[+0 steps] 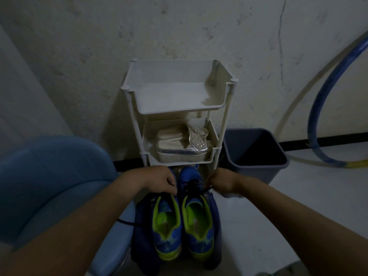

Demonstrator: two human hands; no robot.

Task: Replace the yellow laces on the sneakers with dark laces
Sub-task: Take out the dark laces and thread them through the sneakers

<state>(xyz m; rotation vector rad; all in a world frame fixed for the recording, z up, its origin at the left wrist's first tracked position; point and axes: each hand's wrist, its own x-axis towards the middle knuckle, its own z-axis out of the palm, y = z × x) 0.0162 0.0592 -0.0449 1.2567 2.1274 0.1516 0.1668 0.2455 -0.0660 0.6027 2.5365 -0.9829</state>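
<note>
- Sneakers (168,228), blue with lime-green lining, lie side by side near the bottom centre, heels nearest and toes pointing far, on a dark blue cloth (142,240).
- A dark lace (192,185) crosses the front of the right-hand sneaker (199,226).
- The left hand (159,180) has its fingers curled, pinching one end of the lace above the left shoe's tongue.
- The right hand (219,182) is clenched around the other end, just right of the same shoe.
- A loose dark cord (125,222) trails left over the blue chair (49,186).
- Just beyond the toes stands a white tiered rack (129,108), with silver sandals (183,148) on its middle shelf.
- A grey bin (256,168) stands right of the rack, and a blue hose (318,106) curves at far right.
</note>
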